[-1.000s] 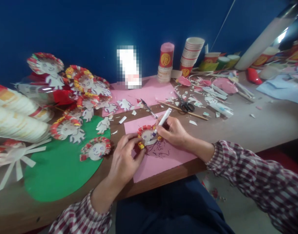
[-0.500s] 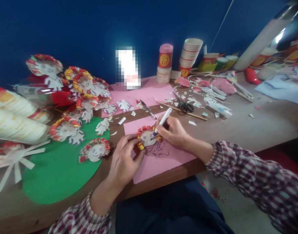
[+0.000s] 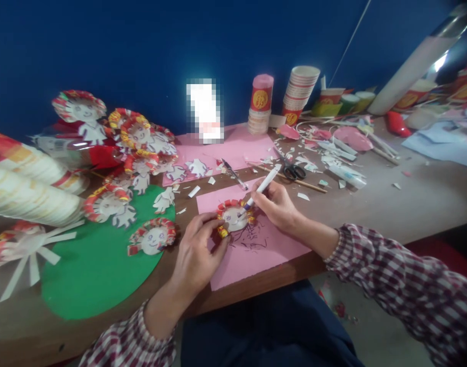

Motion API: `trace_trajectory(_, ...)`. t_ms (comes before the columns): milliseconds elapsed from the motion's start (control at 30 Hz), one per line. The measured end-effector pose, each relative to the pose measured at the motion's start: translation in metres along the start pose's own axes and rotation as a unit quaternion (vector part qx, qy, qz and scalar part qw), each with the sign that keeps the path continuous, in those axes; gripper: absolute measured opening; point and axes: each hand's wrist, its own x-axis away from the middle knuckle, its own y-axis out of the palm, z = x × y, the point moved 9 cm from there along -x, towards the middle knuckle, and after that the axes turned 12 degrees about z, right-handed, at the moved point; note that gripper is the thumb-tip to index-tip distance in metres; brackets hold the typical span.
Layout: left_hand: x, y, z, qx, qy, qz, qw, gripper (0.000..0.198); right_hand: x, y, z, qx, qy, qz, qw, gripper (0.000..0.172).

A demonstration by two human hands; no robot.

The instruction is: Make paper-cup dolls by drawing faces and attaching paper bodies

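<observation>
Through the head camera I am keeping the right grip closed around a white marker, thumb and fingers together on the barrel, its dark tip pointing down at a paper face; I can't tell whether the tip is touching. The left grip is pinching the face's curled red-and-yellow rim at its eight o'clock, thumb and fingertips clamped there. The face is lying on the near pink sheet, just above some dark scribbles.

Taking the face as the dial's centre, a black pen is lying at twelve, and the scissors are resting between one and two, beside a thin stick. Paper scraps are lying around them on the bench. Farther out, a pink-topped cup stack is standing towards half past twelve, with a taller cup stack at one. Between eight and nine, another curl-rimmed face is resting on a green mat. Around ten, more curl-rimmed figures are crowding together.
</observation>
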Motion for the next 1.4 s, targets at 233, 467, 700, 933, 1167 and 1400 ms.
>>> trace_trajectory(233, -0.002, 0.001, 0.001, 0.007, -0.002, -0.002, 1.000, 0.026, 0.001, 0.001, 0.001, 0.028, -0.024, -0.001, 0.999, 0.007)
trace_trajectory(467, -0.001, -0.001, 0.002, 0.009, 0.000, 0.004, 1.000, 0.027, 0.000, 0.001, -0.002, 0.048, -0.029, 0.006, 0.998, 0.012)
trace_trajectory(700, 0.000, 0.000, 0.000, 0.013, -0.002, 0.002, 1.000, 0.029, 0.010, 0.007, -0.007, 0.067, -0.040, -0.029, 0.997, 0.008)
trace_trajectory(933, 0.001, 0.000, -0.002, 0.017, -0.007, 0.002, 1.000, 0.029, 0.011, 0.008, -0.004, 0.050, -0.008, -0.045, 0.998, 0.008)
trace_trajectory(1167, 0.001, 0.000, -0.002, 0.014, -0.005, 0.003, 1.000, 0.027, 0.009, 0.007, 0.001, 0.057, 0.006, -0.028, 0.998, 0.011)
trace_trajectory(1400, 0.001, 0.000, -0.001, 0.013, -0.005, 0.003, 1.000, 0.026, 0.006, 0.004, -0.001, 0.105, -0.026, -0.028, 0.994, 0.010)
